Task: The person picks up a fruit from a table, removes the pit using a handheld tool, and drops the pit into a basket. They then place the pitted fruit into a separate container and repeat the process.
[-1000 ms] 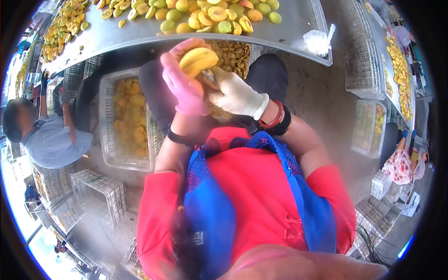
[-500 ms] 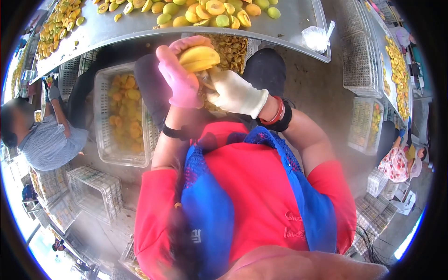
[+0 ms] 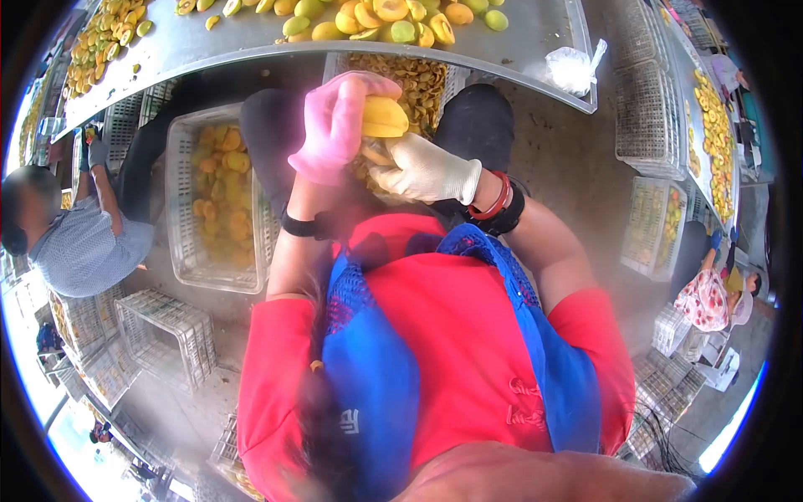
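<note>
My left hand (image 3: 330, 125), in a pink glove, is closed around a yellow stone fruit (image 3: 385, 119) that shows a cut line along its side. My right hand (image 3: 418, 170), in a white glove, is closed just below the fruit, its fingertips close to it. Something small and brownish shows between the two hands, but I cannot make out what the right fingers hold. Beneath my hands, between my knees, lies a heap of brown-yellow pieces (image 3: 422, 84), partly hidden by the gloves.
A metal table (image 3: 519, 63) ahead carries halved yellow and green fruit (image 3: 389, 10) and a knotted plastic bag (image 3: 571, 69). At my left stands a white crate (image 3: 188, 268) of yellow fruit. Another person (image 3: 84, 243) sits further left. Stacked crates (image 3: 644, 109) stand at right.
Both hands stay close together; the left hand and the fruit have shifted slightly right and down. The left hand has turned, and its fingers now curl over the fruit.
</note>
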### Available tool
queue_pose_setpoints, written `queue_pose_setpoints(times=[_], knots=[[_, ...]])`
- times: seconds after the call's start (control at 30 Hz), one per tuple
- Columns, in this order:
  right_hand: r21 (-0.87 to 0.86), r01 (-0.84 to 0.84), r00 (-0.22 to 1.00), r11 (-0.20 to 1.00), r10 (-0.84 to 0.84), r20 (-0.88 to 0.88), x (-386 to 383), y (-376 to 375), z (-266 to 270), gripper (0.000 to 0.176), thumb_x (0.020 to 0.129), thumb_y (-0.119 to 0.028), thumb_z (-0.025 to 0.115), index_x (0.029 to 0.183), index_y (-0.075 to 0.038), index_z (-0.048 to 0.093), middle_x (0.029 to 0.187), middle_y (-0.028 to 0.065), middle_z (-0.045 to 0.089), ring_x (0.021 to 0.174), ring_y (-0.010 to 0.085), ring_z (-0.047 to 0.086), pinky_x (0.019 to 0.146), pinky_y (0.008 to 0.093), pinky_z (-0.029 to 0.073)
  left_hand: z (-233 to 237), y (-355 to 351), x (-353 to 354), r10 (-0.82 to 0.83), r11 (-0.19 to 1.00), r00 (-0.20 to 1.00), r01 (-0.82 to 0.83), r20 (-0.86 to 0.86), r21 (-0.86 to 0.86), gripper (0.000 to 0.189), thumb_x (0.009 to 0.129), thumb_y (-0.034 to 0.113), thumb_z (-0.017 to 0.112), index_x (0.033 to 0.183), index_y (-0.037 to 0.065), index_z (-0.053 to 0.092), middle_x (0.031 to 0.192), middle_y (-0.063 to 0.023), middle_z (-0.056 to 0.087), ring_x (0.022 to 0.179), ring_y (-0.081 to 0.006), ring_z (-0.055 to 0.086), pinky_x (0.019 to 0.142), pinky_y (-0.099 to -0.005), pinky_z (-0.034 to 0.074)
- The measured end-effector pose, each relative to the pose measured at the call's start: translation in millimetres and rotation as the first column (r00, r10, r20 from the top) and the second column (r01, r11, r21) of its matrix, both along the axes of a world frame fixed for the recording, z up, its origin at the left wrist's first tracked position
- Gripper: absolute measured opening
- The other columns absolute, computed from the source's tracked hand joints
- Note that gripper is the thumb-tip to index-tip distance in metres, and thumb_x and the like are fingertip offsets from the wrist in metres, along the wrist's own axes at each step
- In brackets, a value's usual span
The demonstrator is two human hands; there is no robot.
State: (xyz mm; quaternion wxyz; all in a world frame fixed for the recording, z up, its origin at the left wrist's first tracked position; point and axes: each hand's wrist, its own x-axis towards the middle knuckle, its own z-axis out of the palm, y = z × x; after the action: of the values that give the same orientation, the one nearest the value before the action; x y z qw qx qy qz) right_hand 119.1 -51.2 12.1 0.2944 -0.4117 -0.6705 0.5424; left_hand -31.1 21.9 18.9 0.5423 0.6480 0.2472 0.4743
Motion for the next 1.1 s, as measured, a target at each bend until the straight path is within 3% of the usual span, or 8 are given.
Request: queue_pose_setpoints(times=[0.23,0.37,0.6,0.73,0.83,0.97,1.03,1.1], knots=[[-0.508,-0.077,0.996,0.858,0.039,-0.085,6.4,3.2,13.7,0.027,0.093,-0.014,0.058,0.118,-0.005,0.054,0.08,0.0083,0.06,0.065,0.019,0.061,0.06,0.0312,0.05,10.3,-5.4,5.7,0.069,0.934,0.994,-0.095,-0.085,-0.344,0.062,0.104,0.048,0.039,0.093,-0.005,0.07,0.088,-0.0129,0.073,0.077,-0.0191,0.069,0.075,-0.0301,0.055],[0.09,0.088,0.993,0.992,-0.08,-0.086,-5.4,-0.4,-19.4,0.035,0.092,-0.012,0.059,0.124,-0.002,0.052,0.098,0.0138,0.065,0.09,0.0259,0.063,0.084,0.0358,0.05,15.6,1.2,9.9,0.151,0.854,0.989,-0.128,0.004,-0.504,0.081,0.1,0.067,0.032,0.089,-0.005,0.069,0.077,-0.0129,0.071,0.069,-0.0205,0.069,0.07,-0.0297,0.056],[0.062,0.114,0.972,0.991,-0.099,-0.212,-8.2,-6.8,-8.4,0.035,0.091,-0.009,0.06,0.124,-0.001,0.052,0.104,0.0141,0.065,0.097,0.0263,0.062,0.09,0.0371,0.048,0.6,-0.2,1.2,-0.107,0.821,0.944,0.26,0.311,-0.509,0.083,0.092,0.074,0.043,0.113,-0.002,0.066,0.104,-0.018,0.07,0.093,-0.025,0.07,0.083,-0.0345,0.057],[-0.305,-0.024,0.986,0.952,-0.027,-0.163,1.5,-7.0,8.8,0.031,0.089,-0.009,0.06,0.118,-0.001,0.053,0.094,0.0137,0.065,0.085,0.0292,0.062,0.082,0.0382,0.05,12.4,-14.2,-2.5,-0.112,0.959,0.989,0.132,0.093,-0.25,0.033,0.095,0.023,0.061,0.113,-0.004,0.067,0.102,-0.0124,0.072,0.092,-0.0158,0.068,0.081,-0.0283,0.055],[0.229,0.076,0.994,0.971,-0.055,-0.095,-3.6,-5.9,-7.1,0.028,0.088,-0.009,0.06,0.114,0.0,0.055,0.084,0.0158,0.065,0.076,0.0354,0.063,0.075,0.0406,0.051,10.2,-11.9,0.7,0.031,0.957,0.999,-0.035,-0.019,-0.288,0.038,0.099,0.031,0.057,0.113,-0.004,0.065,0.097,-0.0157,0.072,0.085,-0.021,0.07,0.078,-0.0307,0.057],[0.258,0.102,0.991,0.961,-0.119,0.052,-3.8,-10.0,-8.3,0.029,0.085,-0.01,0.062,0.111,0.001,0.056,0.082,0.021,0.064,0.078,0.0423,0.062,0.072,0.044,0.051,10.1,-8.8,-1.6,0.206,0.91,0.974,-0.155,0.095,-0.385,0.055,0.101,0.049,0.048,0.098,-0.002,0.068,0.092,-0.0175,0.072,0.077,-0.0273,0.071,0.071,-0.0352,0.059],[0.097,-0.003,0.985,0.995,-0.014,0.174,-2.0,-18.2,11.1,0.03,0.084,-0.01,0.063,0.11,0.002,0.057,0.083,0.0226,0.064,0.081,0.0433,0.063,0.072,0.0448,0.051,-10.2,16.9,-21.5,0.151,0.83,0.887,0.126,0.436,-0.544,0.076,0.093,0.069,0.045,0.104,-0.003,0.068,0.095,-0.0212,0.072,0.08,-0.0347,0.071,0.071,-0.0437,0.06],[0.233,0.05,0.979,0.971,-0.094,0.181,-1.8,-23.7,-3.7,0.028,0.082,-0.01,0.066,0.107,0.001,0.06,0.08,0.021,0.065,0.073,0.0406,0.064,0.066,0.0433,0.051,-5.0,23.3,-43.1,0.258,0.802,0.847,0.08,0.465,-0.592,0.076,0.095,0.068,0.044,0.105,-0.003,0.068,0.098,-0.0222,0.072,0.085,-0.0361,0.071,0.074,-0.0461,0.06]])
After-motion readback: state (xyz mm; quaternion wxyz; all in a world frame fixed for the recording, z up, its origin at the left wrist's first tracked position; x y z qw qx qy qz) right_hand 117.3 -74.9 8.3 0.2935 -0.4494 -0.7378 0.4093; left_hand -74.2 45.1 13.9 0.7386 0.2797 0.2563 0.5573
